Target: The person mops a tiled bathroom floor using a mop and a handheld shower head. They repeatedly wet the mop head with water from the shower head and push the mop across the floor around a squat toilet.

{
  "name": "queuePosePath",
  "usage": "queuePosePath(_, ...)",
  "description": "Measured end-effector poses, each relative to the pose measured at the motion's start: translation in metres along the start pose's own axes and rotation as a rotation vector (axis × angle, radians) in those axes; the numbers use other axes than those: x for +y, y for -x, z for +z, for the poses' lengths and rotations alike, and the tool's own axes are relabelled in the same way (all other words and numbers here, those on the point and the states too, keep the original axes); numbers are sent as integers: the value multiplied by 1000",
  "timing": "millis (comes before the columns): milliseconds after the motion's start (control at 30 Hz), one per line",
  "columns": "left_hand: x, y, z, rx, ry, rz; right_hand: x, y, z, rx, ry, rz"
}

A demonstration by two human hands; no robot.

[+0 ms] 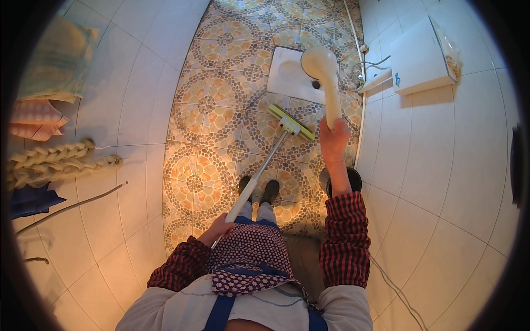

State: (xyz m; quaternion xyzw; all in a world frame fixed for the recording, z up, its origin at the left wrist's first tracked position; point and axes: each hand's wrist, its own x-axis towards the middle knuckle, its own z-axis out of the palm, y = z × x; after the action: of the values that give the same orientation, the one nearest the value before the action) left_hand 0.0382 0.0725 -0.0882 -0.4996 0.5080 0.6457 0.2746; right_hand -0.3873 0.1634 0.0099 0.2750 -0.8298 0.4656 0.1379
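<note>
Right hand (333,139) with its grip closed around a white shower head (322,69) held up over the floor toilet (287,77), left hand (221,227) gripping the long mop (259,176) pole, green mop head just beside the floor toilet on the patterned floor (210,132)

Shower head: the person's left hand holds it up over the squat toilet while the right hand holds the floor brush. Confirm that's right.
Not quite: the hands are swapped. In the head view the right hand holds the shower head over the squat toilet, and the left hand holds the floor brush by its handle.
</note>
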Motion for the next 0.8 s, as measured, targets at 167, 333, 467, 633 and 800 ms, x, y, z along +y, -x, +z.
queuePosePath(167, 2, 1, -1, 12, -44, 1, 2, -1, -1, -26, 57, 2)
queuePosePath(333, -3, -4, -4, 3, -34, 18, 6, 1, -8, -78, 43, 70)
queuePosePath(467, -3, -3, -6, -11, -28, 12, 8, 6, -19, -124, 96, 67)
queuePosePath(633, -6, -6, -6, 2, -36, 27, 28, 18, -39, -176, 127, 74)
queuePosePath(800, -8, -10, -9, -10, -64, 25, 56, 40, -58, -202, 203, 155)
